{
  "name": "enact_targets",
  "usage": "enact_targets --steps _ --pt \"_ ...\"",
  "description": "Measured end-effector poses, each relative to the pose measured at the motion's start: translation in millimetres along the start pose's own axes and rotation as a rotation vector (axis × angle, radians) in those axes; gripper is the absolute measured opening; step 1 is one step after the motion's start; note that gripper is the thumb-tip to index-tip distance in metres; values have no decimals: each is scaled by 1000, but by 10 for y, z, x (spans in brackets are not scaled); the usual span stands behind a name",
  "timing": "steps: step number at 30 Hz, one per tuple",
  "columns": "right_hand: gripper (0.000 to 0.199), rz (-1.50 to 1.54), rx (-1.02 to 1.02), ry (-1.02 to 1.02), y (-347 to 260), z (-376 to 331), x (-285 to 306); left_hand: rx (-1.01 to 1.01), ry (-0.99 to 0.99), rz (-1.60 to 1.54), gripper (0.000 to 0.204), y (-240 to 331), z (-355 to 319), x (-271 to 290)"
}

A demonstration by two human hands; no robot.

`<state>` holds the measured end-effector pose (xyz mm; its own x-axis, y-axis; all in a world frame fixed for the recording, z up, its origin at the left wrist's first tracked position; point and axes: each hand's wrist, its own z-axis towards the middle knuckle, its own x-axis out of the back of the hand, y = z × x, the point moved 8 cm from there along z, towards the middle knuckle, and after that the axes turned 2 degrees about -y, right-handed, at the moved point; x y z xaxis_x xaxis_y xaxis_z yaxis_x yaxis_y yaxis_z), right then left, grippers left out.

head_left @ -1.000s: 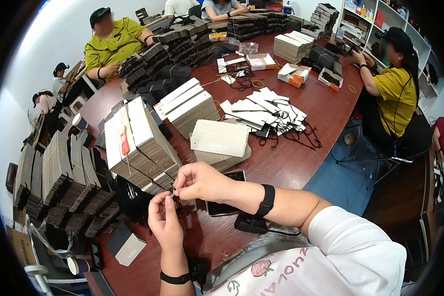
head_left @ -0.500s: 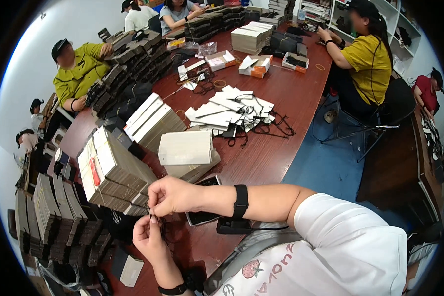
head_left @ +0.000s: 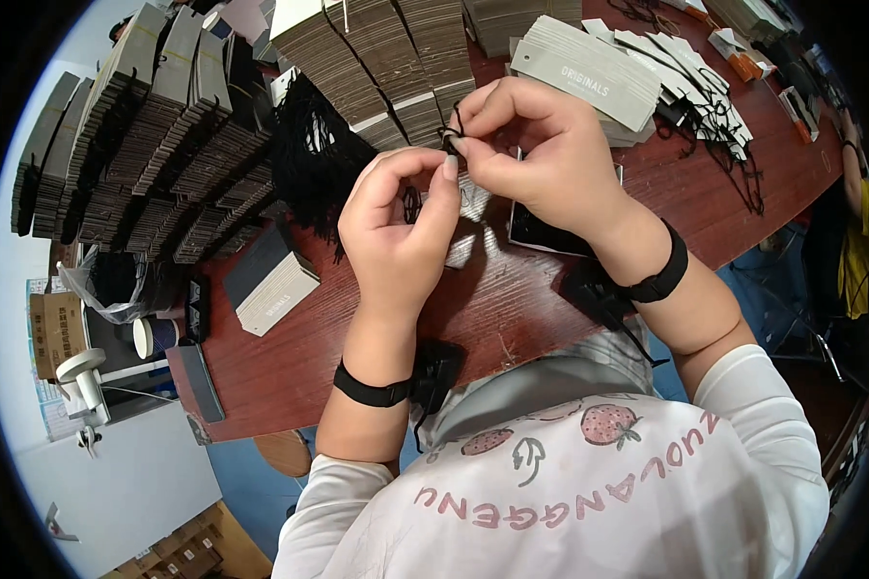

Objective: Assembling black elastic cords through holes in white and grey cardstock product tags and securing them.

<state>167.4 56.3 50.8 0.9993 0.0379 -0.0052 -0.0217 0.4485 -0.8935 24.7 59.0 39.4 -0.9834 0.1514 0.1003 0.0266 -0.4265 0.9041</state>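
My left hand point(head_left: 401, 227) and my right hand point(head_left: 550, 159) meet over the table, thumbs and forefingers pinched on a thin black cord point(head_left: 457, 118). A small loop of it stands up by the right fingertips. Just beyond my hands rises a tall block of stacked cards point(head_left: 367, 72). Left of that block hangs a thick bundle of black cords point(head_left: 319, 145). Under my right wrist, partly hidden, lies a shallow dark box point(head_left: 550, 234) with a pale rim. A small stack of grey tags point(head_left: 278, 299) lies left of my left hand.
Tall stacks of grey corded tags point(head_left: 145, 145) line the left side. More pale tags point(head_left: 589, 72) and a heap of white corded tags point(head_left: 700, 92) lie to the right on the red-brown table point(head_left: 357, 396). A paper cup point(head_left: 154, 336) stands near the left edge.
My view has swung left and down, so the table's left end shows and most co-workers have left the picture. Both hands still pinch the cord and now appear higher and further right.
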Motion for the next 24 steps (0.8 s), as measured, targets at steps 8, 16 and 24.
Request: enact_targets --steps 8,16,24 --pt "6 99 22 -14 -48 -27 -49 335 -43 -541 16 -227 -22 -24" --pt "10 88 -26 -59 -32 -3 -54 329 -68 -586 15 -236 4 -107" --pt "24 281 -168 28 127 41 82 269 -54 -469 14 -187 2 -55"
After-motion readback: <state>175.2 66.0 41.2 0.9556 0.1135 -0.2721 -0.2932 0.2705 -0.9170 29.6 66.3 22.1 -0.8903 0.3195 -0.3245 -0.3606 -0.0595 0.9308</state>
